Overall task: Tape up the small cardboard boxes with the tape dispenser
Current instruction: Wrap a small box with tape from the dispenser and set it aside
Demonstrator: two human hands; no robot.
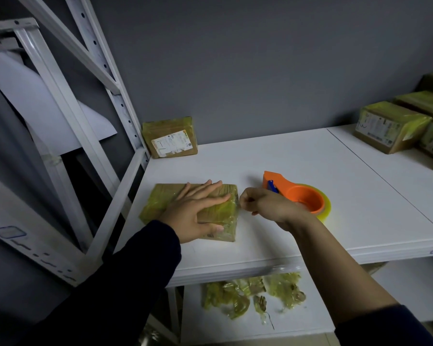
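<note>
Small cardboard box (158, 199) is lying flat near the front-left corner of the white shelf board (285, 151), its long axis running 9 to 3 o'clock. It is a brown carton, its faces wrapped in glossy, wrinkled yellow-tinted tape. Left hand (195, 213) is pressing down on the lid, palm flat, fingers straight and spread toward 2 o'clock, thumb at the near edge. Right hand (268, 206) is sitting at 3 o'clock of the box, just beside its right edge, fingers curled in and thumb and forefinger pinching what looks like a clear tape end (238, 204) coming off that edge. The two hands are apart, with the box edge between them. Tape dispenser (303, 196) is resting on the board just behind the right hand: an orange plastic shell with a round hub and a translucent yellow tape roll (326, 208), its long axis running 10 to 4 o'clock and its tapered nose pointing to 10. A labelled taped box (170, 138) is leaning on the grey wall (235, 58) at 12 o'clock. More taped boxes (390, 126) are sitting at 2 o'clock. Crumpled tape scraps (250, 295) are lying on the lower shelf at 5 o'clock.
</note>
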